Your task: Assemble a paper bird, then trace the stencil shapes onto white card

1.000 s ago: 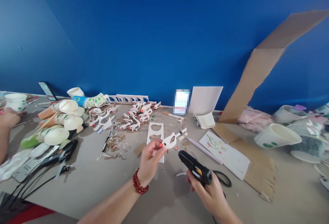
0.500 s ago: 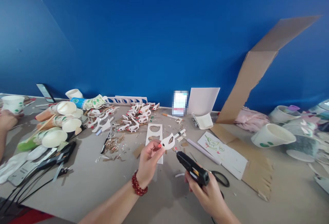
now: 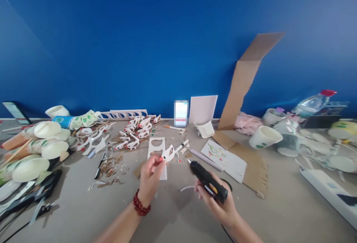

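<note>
My left hand (image 3: 149,178) pinches a small white bird-shaped cutout (image 3: 169,153) and holds it up above the table. A red bead bracelet (image 3: 139,205) circles that wrist. My right hand (image 3: 217,206) is wrapped round a black hot glue gun (image 3: 208,181), whose nozzle points up-left and stops a little to the right of the cutout. Behind the cutout lies a white card strip (image 3: 156,150) with shapes cut out of it. Several finished white bird cutouts (image 3: 136,131) are heaped further back.
Paper cups (image 3: 41,146) lie stacked at the left, with black cables (image 3: 25,202) near them. A bent cardboard sheet (image 3: 242,83) leans on the blue wall. A drawing sheet (image 3: 223,157), cups (image 3: 264,137), a water bottle (image 3: 312,103) and a white power strip (image 3: 329,193) crowd the right.
The view has swung to the right, so the bottle and power strip now show and the other person's hand at the far left is gone. Both hands keep their hold.
</note>
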`<state>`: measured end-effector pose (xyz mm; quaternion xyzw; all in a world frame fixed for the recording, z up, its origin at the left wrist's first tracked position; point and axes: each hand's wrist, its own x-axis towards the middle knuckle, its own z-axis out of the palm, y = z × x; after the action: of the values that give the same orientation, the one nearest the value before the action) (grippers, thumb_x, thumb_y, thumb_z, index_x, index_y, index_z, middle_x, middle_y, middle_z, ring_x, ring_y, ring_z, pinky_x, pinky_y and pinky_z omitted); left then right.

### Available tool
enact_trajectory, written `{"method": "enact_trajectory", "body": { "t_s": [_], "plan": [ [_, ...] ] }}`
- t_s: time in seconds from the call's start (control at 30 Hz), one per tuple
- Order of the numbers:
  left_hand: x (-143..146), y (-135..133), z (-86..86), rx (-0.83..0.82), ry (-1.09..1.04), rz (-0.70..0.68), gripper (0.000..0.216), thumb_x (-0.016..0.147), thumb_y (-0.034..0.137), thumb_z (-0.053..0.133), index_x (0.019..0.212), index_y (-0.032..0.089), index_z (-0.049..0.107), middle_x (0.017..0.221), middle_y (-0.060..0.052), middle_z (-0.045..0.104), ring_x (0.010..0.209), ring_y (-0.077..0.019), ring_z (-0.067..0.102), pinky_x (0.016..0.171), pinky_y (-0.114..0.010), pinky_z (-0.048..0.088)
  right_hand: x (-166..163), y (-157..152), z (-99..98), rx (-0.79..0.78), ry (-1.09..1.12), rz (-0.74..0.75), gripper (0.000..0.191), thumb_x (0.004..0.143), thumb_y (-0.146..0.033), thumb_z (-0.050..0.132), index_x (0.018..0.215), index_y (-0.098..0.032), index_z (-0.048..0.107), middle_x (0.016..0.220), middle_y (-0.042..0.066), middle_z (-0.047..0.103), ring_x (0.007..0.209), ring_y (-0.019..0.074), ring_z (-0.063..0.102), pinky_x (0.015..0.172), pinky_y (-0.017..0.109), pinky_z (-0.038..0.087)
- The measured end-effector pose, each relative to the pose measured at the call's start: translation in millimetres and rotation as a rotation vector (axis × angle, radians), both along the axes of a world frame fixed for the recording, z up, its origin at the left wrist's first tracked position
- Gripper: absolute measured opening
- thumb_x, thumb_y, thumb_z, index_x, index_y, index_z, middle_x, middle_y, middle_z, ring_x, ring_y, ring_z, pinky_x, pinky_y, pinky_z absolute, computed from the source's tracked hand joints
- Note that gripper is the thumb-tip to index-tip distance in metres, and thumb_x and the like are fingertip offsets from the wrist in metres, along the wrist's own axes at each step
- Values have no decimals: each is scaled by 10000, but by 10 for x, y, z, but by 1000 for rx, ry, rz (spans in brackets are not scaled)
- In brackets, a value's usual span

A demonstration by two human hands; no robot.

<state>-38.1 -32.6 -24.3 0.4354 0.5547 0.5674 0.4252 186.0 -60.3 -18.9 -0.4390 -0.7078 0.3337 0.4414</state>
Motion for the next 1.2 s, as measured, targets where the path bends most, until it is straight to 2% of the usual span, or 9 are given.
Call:
{"method": "enact_trajectory", "body": {
  "t_s": [0.1, 0.2, 0.27, 0.53, 0.7, 0.83, 0.97, 1.07, 1.2],
  "plan": [
    [-18, 13, -18, 18, -14, 13, 265, 758, 426, 713, 766, 174, 633, 756, -14, 631, 687, -152, 563, 617, -221, 415, 283, 97, 99, 68, -105, -279, 234, 882, -426, 535, 900, -196, 578, 726, 69, 677, 580, 187, 617, 555, 284, 484],
    [-29, 5, -26, 40, -75, 0, 281, 766, 442, 715, 787, 176, 630, 777, -13, 635, 697, -145, 569, 615, -216, 416, 677, 194, 206, -6, -393, -670, 367, 840, -563, 508, 946, -219, 580, 714, 68, 685, 632, 247, 645, 541, 309, 454],
    [-29, -6, -21, 32, -103, -12, 275, 785, 438, 704, 803, 176, 622, 773, -12, 639, 702, -141, 568, 626, -215, 416, 926, 213, 201, -125, -649, -770, 411, 821, -612, 470, 978, -246, 571, 741, 59, 698, 621, 271, 650, 488, 307, 411],
    [1, -31, -33, 19, -150, -36, 253, 791, 415, 707, 817, 181, 613, 787, -10, 644, 757, -151, 587, 705, -233, 442, 1433, 6, -233, -275, -998, -623, 360, 851, -537, 406, 1009, -243, 539, 923, 80, 718, 781, 301, 697, 564, 344, 456],
    [18, -35, -30, -9, -159, -33, 269, 774, 436, 712, 814, 185, 625, 797, -15, 663, 780, -166, 608, 734, -246, 458, 1482, -32, -112, -130, -1101, -539, 354, 800, -446, 496, 1056, -223, 595, 1035, 106, 682, 912, 345, 660, 720, 429, 495],
    [38, -51, 6, -19, -150, -51, 265, 751, 430, 724, 795, 187, 629, 738, -7, 658, 749, -168, 610, 738, -256, 457, 1044, -17, 71, 96, -921, -395, 295, 876, -397, 504, 1072, -215, 629, 1129, 122, 643, 1034, 315, 606, 889, 434, 468],
    [51, -65, 20, -15, -150, -64, 244, 738, 405, 728, 787, 185, 637, 739, -11, 658, 750, -178, 618, 729, -269, 466, 378, 76, 84, 42, -698, 136, 154, 911, -250, 530, 1008, -240, 650, 1048, 70, 665, 995, 236, 613, 846, 334, 487],
    [50, -63, 27, -8, -155, -62, 241, 735, 400, 726, 791, 182, 639, 735, -10, 652, 747, -178, 617, 730, -273, 470, 99, 158, 38, 2, -716, 202, 90, 876, -238, 592, 951, -235, 642, 979, 56, 664, 938, 247, 611, 782, 338, 485],
    [53, -64, 53, -3, -173, -63, 230, 734, 386, 724, 784, 183, 629, 724, -3, 642, 722, -162, 600, 714, -262, 461, 43, 202, -11, 2, -778, 198, 76, 891, -212, 553, 825, -213, 590, 886, 51, 647, 854, 237, 608, 694, 314, 471]
  ]
}}
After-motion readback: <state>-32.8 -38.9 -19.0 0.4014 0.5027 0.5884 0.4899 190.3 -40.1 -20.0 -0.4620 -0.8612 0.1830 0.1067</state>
